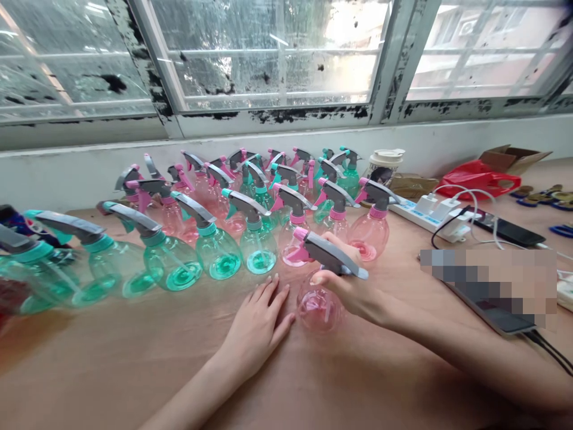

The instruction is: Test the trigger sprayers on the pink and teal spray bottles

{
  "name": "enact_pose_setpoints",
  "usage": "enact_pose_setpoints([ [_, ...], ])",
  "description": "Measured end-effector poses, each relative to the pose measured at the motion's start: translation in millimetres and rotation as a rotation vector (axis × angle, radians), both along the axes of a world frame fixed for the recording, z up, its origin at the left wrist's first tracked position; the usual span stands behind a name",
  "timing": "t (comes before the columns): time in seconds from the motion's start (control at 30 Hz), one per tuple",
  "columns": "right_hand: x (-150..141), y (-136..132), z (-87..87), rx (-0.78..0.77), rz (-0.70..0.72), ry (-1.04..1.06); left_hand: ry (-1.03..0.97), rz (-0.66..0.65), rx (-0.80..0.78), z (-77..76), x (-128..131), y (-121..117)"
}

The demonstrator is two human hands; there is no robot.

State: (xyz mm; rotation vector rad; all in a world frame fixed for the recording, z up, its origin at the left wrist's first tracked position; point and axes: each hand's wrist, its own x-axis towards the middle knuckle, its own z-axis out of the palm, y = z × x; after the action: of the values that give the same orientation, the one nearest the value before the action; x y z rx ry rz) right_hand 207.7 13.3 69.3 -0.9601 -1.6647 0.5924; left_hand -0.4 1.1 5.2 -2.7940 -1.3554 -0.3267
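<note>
My right hand (pixel 347 285) is closed round the neck of a pink spray bottle (pixel 319 307) with a grey and pink trigger head (pixel 329 254); the bottle stands on the brown table just in front of me. My left hand (pixel 258 325) lies flat on the table, fingers stretched out and together, its fingertips close beside the bottle's left side. It holds nothing. Behind both hands stand several rows of green spray bottles (pixel 218 251) and pink spray bottles (pixel 370 230), all upright with grey trigger heads.
A white power strip (pixel 430 216) with plugged chargers and cables lies to the right, beside a dark phone (pixel 510 230). A lidded cup (pixel 385 164), a red bag (pixel 481 176) and a cardboard box (pixel 513 156) sit at the back right under the windows. A tablet (pixel 501 316) lies at the right.
</note>
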Motion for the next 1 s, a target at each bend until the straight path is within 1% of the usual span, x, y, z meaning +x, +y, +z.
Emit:
enact_pose_setpoints([
  [0.1, 0, -3, -4.5, -0.068, 0.008, 0.011, -0.014, -0.007, 0.018, -2.2, -1, 1],
  [0.2, 4, -8, -12.6, -0.089, 0.098, 0.038, -0.015, -0.011, 0.046, -4.5, -2, 2],
  [0.27, 10, -13, -17.8, -0.105, 0.13, 0.028, 0.0, -0.01, 0.063, -5.9, -3, 3],
  [0.33, 18, -21, -19.6, -0.112, 0.111, -0.004, 0.006, -0.011, 0.074, -6.8, -4, 4],
  [0.43, 33, -33, -12.5, -0.118, 0.051, -0.075, -0.009, -0.014, 0.081, -7.5, -5, 5],
  [0.57, 64, -47, 4.6, -0.147, -0.022, -0.228, -0.007, -0.016, 0.077, -8.1, -7, 8],
  [0.63, 86, -49, 8.8, -0.143, -0.047, -0.303, -0.003, -0.022, 0.082, -8.9, -9, 11],
  [0.73, 123, -45, 7.4, -0.094, -0.111, -0.358, -0.02, -0.033, 0.114, -10.7, -12, 15],
  [0.83, 156, -36, 3.7, -0.118, -0.234, -0.334, -0.053, -0.042, 0.133, -12.5, -15, 18],
  [0.9, 173, -29, 2.8, -0.15, -0.3, -0.307, -0.069, -0.044, 0.143, -13.7, -17, 19],
  [1.0, 190, -18, 2.7, -0.167, -0.349, -0.296, -0.091, -0.041, 0.153, -17.0, -21, 20],
])
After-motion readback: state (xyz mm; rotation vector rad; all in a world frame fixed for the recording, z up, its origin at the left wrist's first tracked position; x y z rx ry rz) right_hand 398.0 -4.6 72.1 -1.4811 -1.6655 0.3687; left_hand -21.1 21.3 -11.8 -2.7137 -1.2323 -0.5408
